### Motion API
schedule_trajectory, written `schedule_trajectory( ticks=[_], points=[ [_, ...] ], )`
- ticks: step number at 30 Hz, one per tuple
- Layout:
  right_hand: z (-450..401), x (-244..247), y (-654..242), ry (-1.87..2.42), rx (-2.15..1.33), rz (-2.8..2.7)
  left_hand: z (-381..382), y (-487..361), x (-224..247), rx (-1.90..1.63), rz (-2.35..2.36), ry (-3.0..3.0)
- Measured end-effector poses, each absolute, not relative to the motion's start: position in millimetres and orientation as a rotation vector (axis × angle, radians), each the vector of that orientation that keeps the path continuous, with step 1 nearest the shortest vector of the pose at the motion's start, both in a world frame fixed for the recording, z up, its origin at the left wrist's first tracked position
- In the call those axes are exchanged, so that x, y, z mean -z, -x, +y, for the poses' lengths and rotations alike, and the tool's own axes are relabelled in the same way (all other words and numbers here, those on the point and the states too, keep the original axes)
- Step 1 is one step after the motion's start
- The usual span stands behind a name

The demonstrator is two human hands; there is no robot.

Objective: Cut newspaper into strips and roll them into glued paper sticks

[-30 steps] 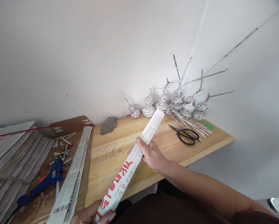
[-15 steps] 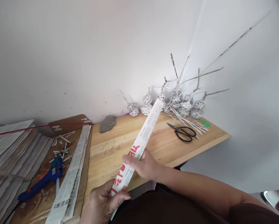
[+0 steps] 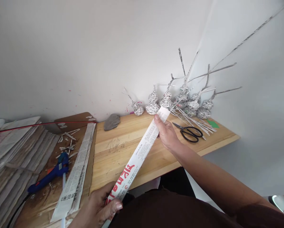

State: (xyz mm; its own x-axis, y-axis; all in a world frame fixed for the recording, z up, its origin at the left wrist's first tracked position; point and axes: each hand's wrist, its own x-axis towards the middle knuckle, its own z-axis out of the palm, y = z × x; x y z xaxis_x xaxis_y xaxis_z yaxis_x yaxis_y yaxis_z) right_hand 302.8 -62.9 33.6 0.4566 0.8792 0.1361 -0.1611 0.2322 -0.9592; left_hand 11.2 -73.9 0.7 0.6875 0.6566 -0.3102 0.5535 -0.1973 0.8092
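A long, flat newspaper strip (image 3: 139,155) with red lettering slants up and away from me over the table. Around its near end my left hand (image 3: 104,202) is closed, thumb on top. My right hand (image 3: 167,129) pinches the strip close to its far end, with the thumb on the printed face and the fingers behind, mostly hidden. Black-handled scissors (image 3: 189,133) lie on the wood just right of that hand. Beyond the strip's far tip stand several gourd shapes woven from rolled paper (image 3: 152,104).
Thin paper sticks (image 3: 196,120) lie piled before the gourds. A grey stone-like piece (image 3: 112,122) rests near the wall on the wooden table (image 3: 108,145). At left are a blue glue gun (image 3: 51,175), stacked newspaper strips (image 3: 77,177) on cardboard and a tall newspaper pile (image 3: 20,152).
My right hand has slid up along the strip from its middle to near the far end. My left hand stays on the near end, slightly lower. The view has shifted a little.
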Motion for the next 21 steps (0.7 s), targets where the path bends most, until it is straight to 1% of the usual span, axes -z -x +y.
schedule_trajectory(
  ticks=[4,7,9,12,16,21],
  points=[
    [-68.1,-29.5,-276.8,1.108,-0.818,-0.971,-52.2,-54.8,-31.8,-0.237,0.828,-1.917],
    [-76.0,-30.3,-260.4,1.100,-0.854,-1.090,-39.4,-88.3,-49.8,-0.213,0.714,-1.745],
    [-78.9,-33.7,-258.6,1.111,-0.872,-1.089,-38.7,-102.2,-54.2,-0.199,0.731,-1.628],
    [-73.5,-39.3,-273.6,1.128,-0.802,-0.930,-49.7,-104.8,-49.4,-0.273,0.861,-1.514],
    [-55.1,-41.8,-311.9,1.102,-0.779,-0.721,-69.4,-77.2,-31.4,-0.382,1.078,-1.604],
    [-43.8,-42.9,-338.0,1.090,-0.733,-0.567,-79.3,-31.7,-8.0,-0.285,1.185,-1.620]
  ],
)
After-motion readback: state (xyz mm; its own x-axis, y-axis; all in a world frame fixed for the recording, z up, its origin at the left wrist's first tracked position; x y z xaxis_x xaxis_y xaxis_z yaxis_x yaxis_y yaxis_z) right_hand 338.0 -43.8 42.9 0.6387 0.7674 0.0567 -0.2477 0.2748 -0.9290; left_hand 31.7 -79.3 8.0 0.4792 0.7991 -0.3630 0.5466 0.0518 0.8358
